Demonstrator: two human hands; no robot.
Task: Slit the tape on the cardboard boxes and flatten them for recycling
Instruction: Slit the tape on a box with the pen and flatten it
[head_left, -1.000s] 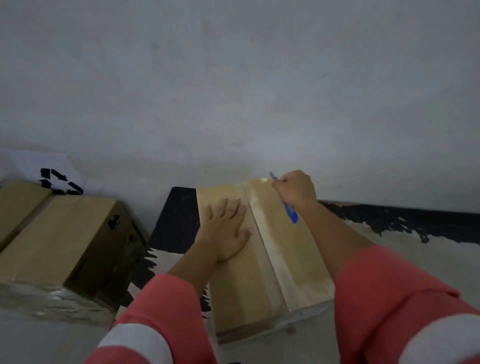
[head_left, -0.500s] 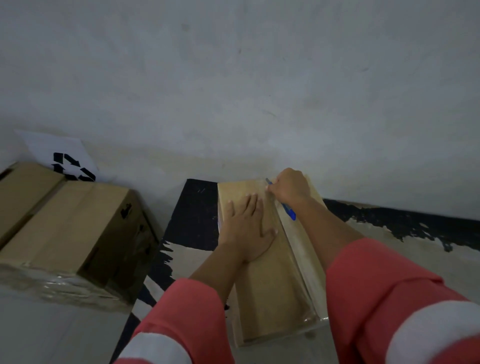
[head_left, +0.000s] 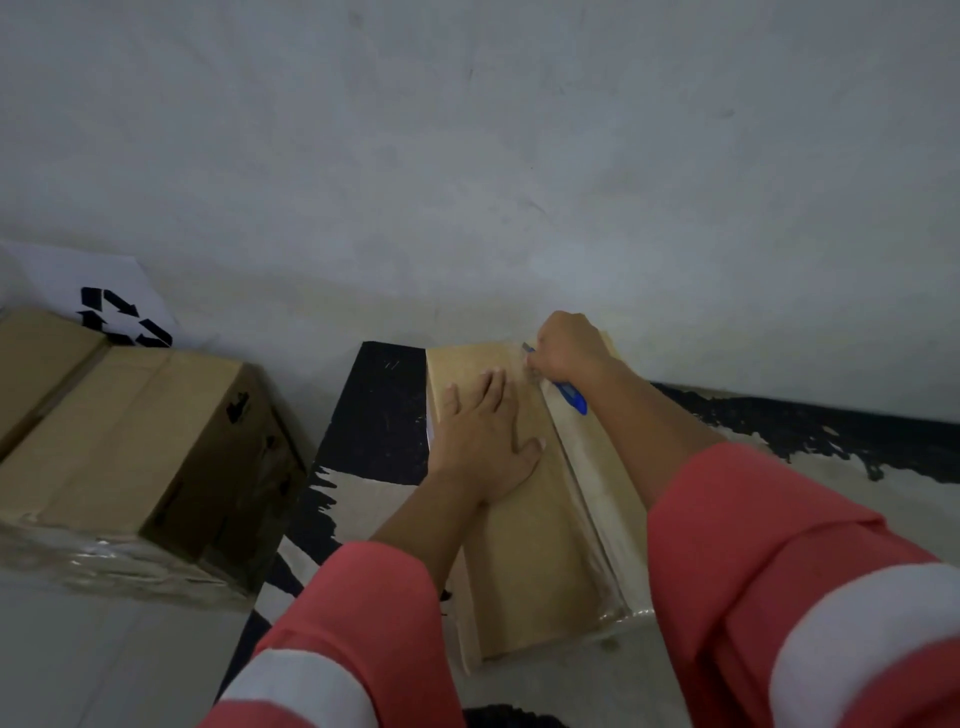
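A taped brown cardboard box (head_left: 524, 551) lies in front of me, its long side running away toward the wall. A strip of clear tape (head_left: 587, 493) runs down its top seam. My left hand (head_left: 483, 441) presses flat on the box top, fingers straight, left of the seam. At the far end of the seam my right hand (head_left: 566, 345) grips a blue utility knife (head_left: 569, 397), its tip on the tape at the box's far edge. Both sleeves are red with a white band.
A larger taped cardboard box (head_left: 130, 447) stands at the left, with another box (head_left: 36, 358) behind it. A white sheet with a black recycling symbol (head_left: 122, 317) leans on the grey wall (head_left: 467, 156). The floor shows black paint patches (head_left: 379, 415).
The view has shifted, so the box sits more to the right and steeper. My right hand with the knife stays at the seam's far end; my left hand keeps pressing the top.
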